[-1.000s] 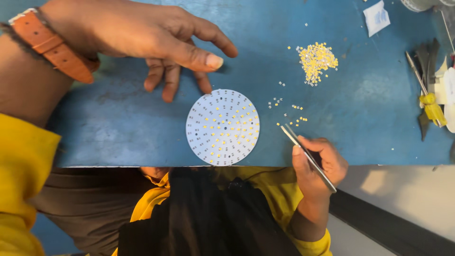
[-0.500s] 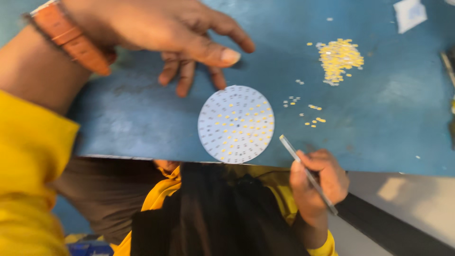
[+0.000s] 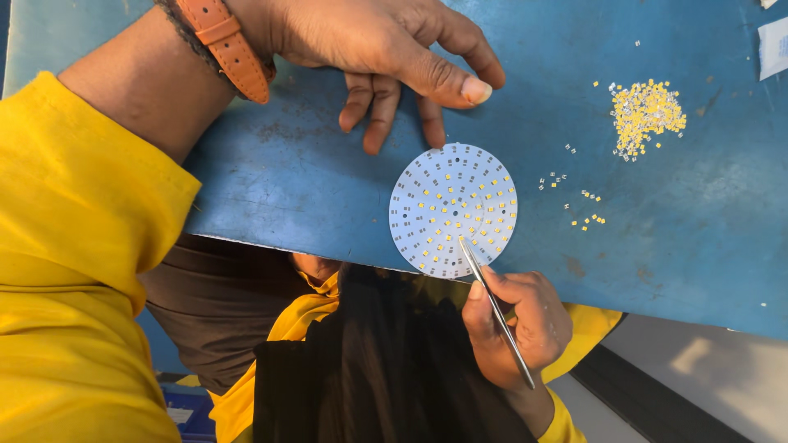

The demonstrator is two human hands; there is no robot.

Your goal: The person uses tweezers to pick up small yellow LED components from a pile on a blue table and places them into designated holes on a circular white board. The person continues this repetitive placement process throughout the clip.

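Note:
A round white circuit disc (image 3: pixel 435 197) dotted with small yellow chips lies on the blue table (image 3: pixel 287 180), near its front edge. My left hand (image 3: pixel 369 41), with an orange watch strap (image 3: pixel 230 49) on the wrist, rests spread on the table just above the disc; its fingertips come close to the disc's top rim and it holds nothing. My right hand (image 3: pixel 525 324), below the table edge, grips thin metal tweezers (image 3: pixel 497 308). The tweezers' tip touches the lower right part of the disc.
A heap of tiny yellow chips (image 3: pixel 644 111) lies at the upper right, with several loose chips (image 3: pixel 587 217) scattered between it and the disc. A white packet (image 3: pixel 773 45) sits at the right edge. Yellow sleeves and dark hair fill the lower left.
The tweezers' tip has moved left from the loose chips onto the disc. My left hand stays spread above the disc. The view has shifted closer.

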